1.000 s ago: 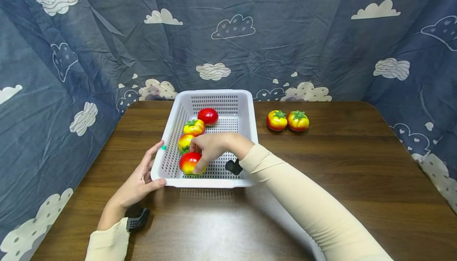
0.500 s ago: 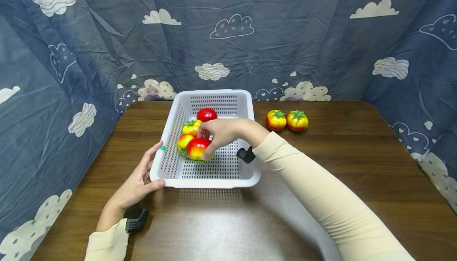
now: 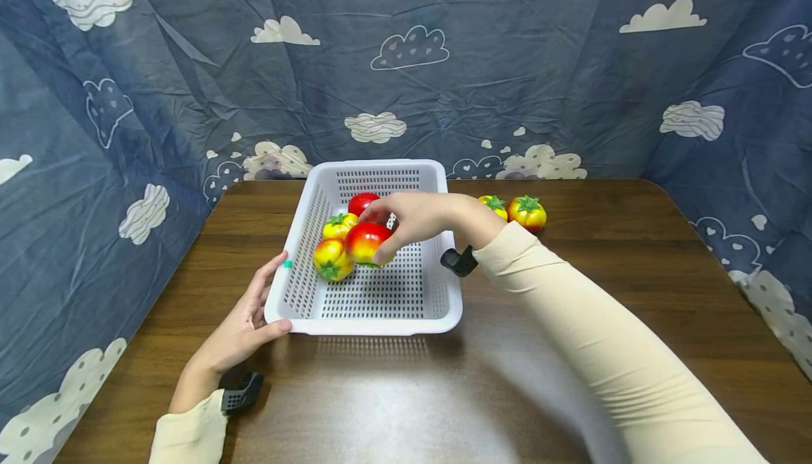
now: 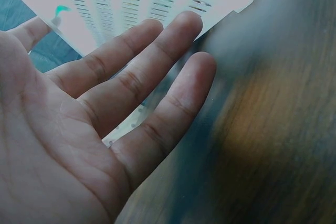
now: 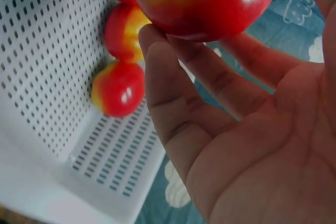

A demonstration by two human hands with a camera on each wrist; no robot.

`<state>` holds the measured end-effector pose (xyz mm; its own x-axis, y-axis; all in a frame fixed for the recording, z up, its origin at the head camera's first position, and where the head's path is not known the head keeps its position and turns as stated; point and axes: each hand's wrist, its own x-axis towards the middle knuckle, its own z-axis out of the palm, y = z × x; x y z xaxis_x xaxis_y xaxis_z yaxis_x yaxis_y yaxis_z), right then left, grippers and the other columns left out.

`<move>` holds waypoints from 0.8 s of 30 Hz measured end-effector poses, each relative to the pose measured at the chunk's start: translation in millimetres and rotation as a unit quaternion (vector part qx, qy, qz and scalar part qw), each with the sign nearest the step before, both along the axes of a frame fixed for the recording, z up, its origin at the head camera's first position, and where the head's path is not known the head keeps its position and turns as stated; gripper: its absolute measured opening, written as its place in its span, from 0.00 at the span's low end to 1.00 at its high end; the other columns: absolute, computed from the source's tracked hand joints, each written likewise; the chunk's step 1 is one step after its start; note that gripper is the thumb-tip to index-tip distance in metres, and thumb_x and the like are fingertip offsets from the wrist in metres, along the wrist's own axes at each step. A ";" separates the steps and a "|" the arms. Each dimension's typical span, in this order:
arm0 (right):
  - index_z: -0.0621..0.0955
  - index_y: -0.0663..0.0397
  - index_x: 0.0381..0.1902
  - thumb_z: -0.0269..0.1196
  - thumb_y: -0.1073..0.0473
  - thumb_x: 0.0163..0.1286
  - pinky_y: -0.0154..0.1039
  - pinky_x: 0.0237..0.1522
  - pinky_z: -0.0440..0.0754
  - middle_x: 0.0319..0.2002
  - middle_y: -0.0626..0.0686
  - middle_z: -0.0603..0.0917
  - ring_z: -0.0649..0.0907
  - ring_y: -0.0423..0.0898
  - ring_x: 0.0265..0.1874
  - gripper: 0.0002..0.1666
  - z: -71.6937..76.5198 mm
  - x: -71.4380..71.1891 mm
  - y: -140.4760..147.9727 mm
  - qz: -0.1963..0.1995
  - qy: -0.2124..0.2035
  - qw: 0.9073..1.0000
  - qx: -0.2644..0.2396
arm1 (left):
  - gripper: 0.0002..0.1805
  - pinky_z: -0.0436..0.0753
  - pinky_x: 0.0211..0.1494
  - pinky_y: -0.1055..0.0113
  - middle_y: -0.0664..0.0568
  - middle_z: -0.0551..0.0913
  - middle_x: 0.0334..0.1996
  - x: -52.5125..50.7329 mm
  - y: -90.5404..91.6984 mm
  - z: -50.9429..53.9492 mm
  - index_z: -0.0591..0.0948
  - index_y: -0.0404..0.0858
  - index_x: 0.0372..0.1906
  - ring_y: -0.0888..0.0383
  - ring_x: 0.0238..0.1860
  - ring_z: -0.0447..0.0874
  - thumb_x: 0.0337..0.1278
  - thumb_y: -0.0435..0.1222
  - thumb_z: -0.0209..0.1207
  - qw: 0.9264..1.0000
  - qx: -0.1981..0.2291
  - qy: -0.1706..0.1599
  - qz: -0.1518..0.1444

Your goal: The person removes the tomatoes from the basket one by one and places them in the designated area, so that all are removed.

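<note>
My right hand (image 3: 421,216) holds a red-and-yellow toy tomato (image 3: 366,242) above the floor of a white perforated basket (image 3: 393,326). In the right wrist view the held tomato (image 5: 205,3) is at the top, against the fingertips. Inside the basket, along its left part, lie a yellow-red tomato (image 3: 333,261) with its green calyx toward me, another tomato (image 3: 340,226), and a red one (image 3: 363,202) partly hidden by my hand. My left hand (image 3: 237,330) touches the basket's near left corner, thumb on the rim; its other fingers (image 4: 136,80) look straight in the left wrist view.
Two more tomatoes stand on the wooden table (image 3: 609,259) right of the basket: one tomato (image 3: 528,214) in full sight, the other tomato (image 3: 493,206) partly behind my right wrist. A cloud-patterned blue cloth (image 3: 539,76) hangs behind and beside the table.
My right hand has lifted the tomato from the basket's near left part and carried it away from me and to the right. The left hand has stayed at the basket's corner.
</note>
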<state>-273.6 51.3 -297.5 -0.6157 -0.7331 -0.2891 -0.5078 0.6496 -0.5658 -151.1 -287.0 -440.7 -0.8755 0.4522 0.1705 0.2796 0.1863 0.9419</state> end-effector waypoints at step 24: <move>0.74 0.50 0.69 0.76 0.49 0.63 0.50 0.64 0.82 0.60 0.56 0.84 0.86 0.53 0.56 0.40 19.1 -11.0 68.2 -0.081 -0.006 0.992 -0.096 | 0.56 0.86 0.57 0.70 0.20 0.60 0.78 0.7 0.8 -0.9 0.44 0.51 0.89 0.63 0.62 0.84 0.66 0.24 0.63 1.000 -0.001 0.003 -0.002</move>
